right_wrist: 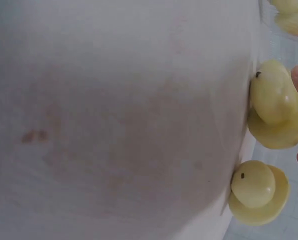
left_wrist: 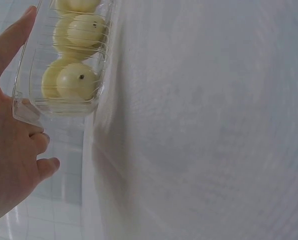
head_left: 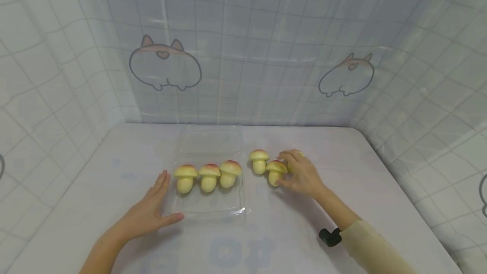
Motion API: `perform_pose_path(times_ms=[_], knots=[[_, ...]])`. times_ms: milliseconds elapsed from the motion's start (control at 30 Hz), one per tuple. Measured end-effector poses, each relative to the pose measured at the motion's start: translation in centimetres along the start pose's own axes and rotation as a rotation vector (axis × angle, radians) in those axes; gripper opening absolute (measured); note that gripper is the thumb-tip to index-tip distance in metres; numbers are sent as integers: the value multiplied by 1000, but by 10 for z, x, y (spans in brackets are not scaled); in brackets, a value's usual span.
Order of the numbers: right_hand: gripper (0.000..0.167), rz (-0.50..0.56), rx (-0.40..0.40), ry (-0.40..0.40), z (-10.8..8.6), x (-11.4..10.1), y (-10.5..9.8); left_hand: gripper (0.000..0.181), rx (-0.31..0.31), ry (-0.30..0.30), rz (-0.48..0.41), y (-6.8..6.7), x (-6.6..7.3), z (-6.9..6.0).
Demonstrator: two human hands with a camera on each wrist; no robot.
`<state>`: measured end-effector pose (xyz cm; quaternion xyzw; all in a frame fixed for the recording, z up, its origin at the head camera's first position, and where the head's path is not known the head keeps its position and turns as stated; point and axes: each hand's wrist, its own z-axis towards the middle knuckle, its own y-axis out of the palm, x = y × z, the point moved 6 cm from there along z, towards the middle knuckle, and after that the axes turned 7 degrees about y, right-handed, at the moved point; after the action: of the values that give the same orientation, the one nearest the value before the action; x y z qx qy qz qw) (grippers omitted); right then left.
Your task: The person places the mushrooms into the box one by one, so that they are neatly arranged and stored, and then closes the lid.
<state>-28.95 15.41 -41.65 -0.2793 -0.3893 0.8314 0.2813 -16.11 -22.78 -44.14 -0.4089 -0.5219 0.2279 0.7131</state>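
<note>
A clear plastic clamshell box lies with its lid folded back, holding a row of three toy mushrooms with yellow stems and red-topped caps. My left hand rests at the box's left side, thumb and fingers spread along its edge. Right of the box sit more mushrooms, one nearest it and another beside my right thumb. My right hand reaches over these, its thumb and fingers apart; a further mushroom is mostly hidden behind it. In the right wrist view, one mushroom is close to the thumb.
A white cloth covers the table. A grid-patterned curtain with cartoon animal drawings stands behind and along both sides. A black device is at the right wrist, by a beige sleeve.
</note>
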Motion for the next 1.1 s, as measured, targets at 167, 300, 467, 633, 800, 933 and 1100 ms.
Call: perform_pose_path(times_ms=[167, 300, 467, 633, 800, 933, 1100], knots=[[70, -8, -23, -15, -3, 1, 7, 116, -3, -7, 1, 0, 0, 0], [76, -27, -112, 42, -5, 3, 13, 116, -4, -7, 7, 0, 0, 0], [82, -48, -188, 104, -7, 6, 19, 116, -6, -9, 0, -1, 0, 1], [81, -19, -207, 149, -6, 5, 21, 116, -4, -20, 5, -2, 1, 1], [81, 2, -211, 168, -5, 2, 21, 117, -4, -23, 8, -3, 2, 1], [81, -10, -210, 182, -5, 2, 19, 117, -7, -24, 5, -3, 3, 1], [81, -24, -194, 197, -3, 2, 12, 117, -7, -23, 6, -3, 3, 1]])
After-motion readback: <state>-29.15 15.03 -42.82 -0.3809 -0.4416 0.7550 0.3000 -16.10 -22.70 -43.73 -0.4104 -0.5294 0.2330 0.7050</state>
